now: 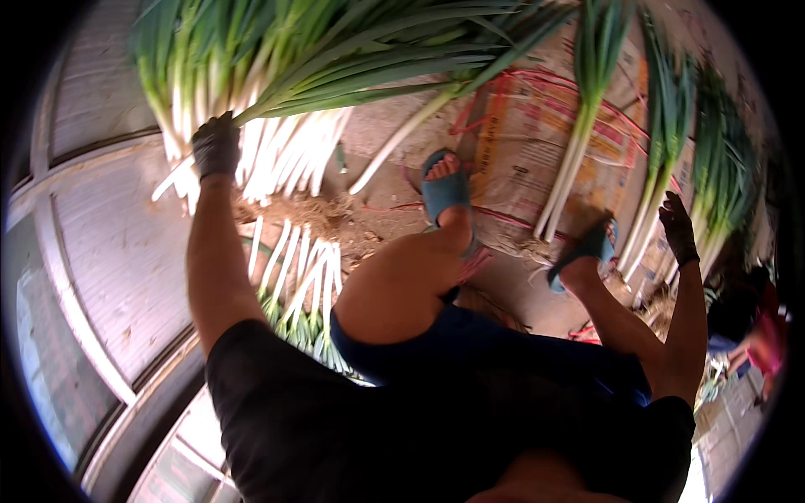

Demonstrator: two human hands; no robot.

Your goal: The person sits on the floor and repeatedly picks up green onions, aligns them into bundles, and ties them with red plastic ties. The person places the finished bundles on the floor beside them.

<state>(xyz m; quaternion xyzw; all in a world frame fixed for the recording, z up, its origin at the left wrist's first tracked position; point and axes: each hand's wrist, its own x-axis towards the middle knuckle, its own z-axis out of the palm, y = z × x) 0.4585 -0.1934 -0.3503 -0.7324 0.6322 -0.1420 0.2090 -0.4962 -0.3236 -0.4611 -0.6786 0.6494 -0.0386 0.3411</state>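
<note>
Leftmost, pale ridged panels [117, 285] in a frame stand beside the floor. Just right of them, the left hand [216, 144], in a dark glove, is closed around the stalk end of some held leeks [352, 80]; how many, I cannot tell. Their green leaves sweep rightward over a dense row of leeks [285, 151], which lies with white ends toward the person. Below that row, a smaller group of leeks [303, 264] points its white ends the opposite way, partly hidden by the person's leg.

Further right, a single leek [398, 142] lies aslant near the left sandal [444, 193]. Next comes a printed sack [524, 142], spread flat on the floor, its contents impossible to tell, with red string [616, 107] across it. A slim bunch of leeks [577, 147] lies over the sack, above the right sandal [594, 251].

Beyond, the right hand [677, 225], also dark-gloved, is loosely open with fingers apart, seemingly holding nothing, between two more bunches [723, 155]; whether it touches either, I cannot tell. Another person [759, 327] shows at the far right.
</note>
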